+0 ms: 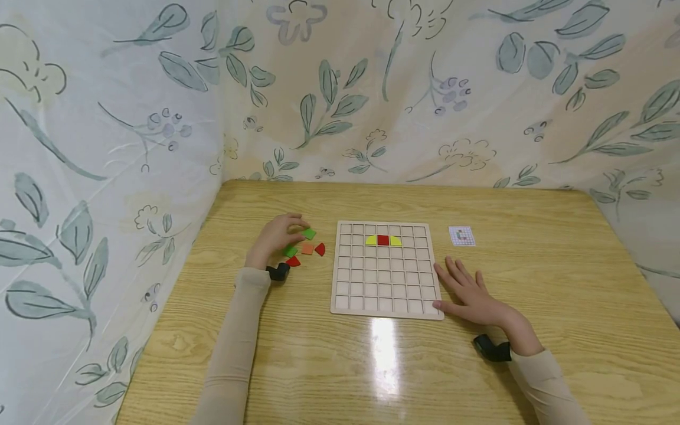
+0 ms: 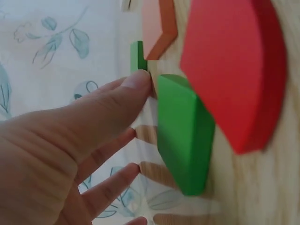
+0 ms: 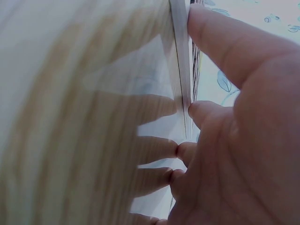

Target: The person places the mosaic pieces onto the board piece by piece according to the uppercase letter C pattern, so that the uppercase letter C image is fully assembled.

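Observation:
My left hand (image 1: 278, 237) is at the loose tiles left of the board, thumb and index fingertips pinching the edges of a green square tile (image 1: 310, 234). In the left wrist view the thumb partly covers this tile, while the other fingers spread loosely. Closer to the wrist lie a second green square (image 2: 180, 131) and a red quarter-circle tile (image 2: 229, 70). An orange square tile (image 1: 307, 249) and another red quarter-circle (image 1: 320, 249) sit nearer the board. My right hand (image 1: 473, 298) rests with fingers spread, fingertips touching the right edge of the wooden grid board (image 1: 372, 314).
On the board's second row from the back, a red square (image 1: 383, 240) sits between two yellow quarter-circles (image 1: 371, 240). A small printed pattern card (image 1: 461, 235) lies right of the board. Floral cloth (image 1: 404, 136) hangs behind the wooden table (image 1: 319, 366) and along its left side.

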The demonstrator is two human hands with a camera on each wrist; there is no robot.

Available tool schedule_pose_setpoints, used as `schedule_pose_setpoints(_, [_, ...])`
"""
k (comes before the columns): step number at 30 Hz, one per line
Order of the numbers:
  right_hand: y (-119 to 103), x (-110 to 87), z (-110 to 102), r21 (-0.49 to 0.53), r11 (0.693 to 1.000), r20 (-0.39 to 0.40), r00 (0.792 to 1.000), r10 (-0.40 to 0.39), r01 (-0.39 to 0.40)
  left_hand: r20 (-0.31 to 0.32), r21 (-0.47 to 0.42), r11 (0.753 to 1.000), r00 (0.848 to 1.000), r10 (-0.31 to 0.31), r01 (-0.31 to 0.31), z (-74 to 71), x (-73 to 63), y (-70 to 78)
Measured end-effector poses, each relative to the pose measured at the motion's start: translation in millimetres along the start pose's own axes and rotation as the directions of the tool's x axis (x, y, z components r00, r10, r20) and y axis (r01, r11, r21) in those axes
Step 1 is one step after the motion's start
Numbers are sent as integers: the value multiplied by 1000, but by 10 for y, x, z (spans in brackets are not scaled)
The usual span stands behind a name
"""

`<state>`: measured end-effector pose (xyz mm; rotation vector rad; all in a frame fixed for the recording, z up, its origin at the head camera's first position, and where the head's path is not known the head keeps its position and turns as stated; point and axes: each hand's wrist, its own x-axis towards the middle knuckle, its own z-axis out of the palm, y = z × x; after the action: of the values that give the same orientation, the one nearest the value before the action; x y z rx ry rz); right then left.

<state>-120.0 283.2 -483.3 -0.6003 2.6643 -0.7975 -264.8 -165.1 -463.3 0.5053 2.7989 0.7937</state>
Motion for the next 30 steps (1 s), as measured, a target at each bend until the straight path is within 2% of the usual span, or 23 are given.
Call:
schedule_pose_setpoints(10, [-22,-5,-2,-4,1000,4,1000,7,-7,-19,89,995,998,52,-50,5,-1,-45])
schedule_pose_setpoints(16, [-36,-5,-2,-2,1000,6,1000,8,-8,-20,104,993,998,55,-52,10,-16,-53])
schedule_pose_setpoints(26, [-48,-8,-8,-8,1000,4,1000,8,-8,-87,91,991,991,103,-95,25,-63,107])
schedule_pose_setpoints(30, [-61,-10,-9,3,1000,6,1000,10,-10,-97,83,990,987,126,-118,64,-55,166])
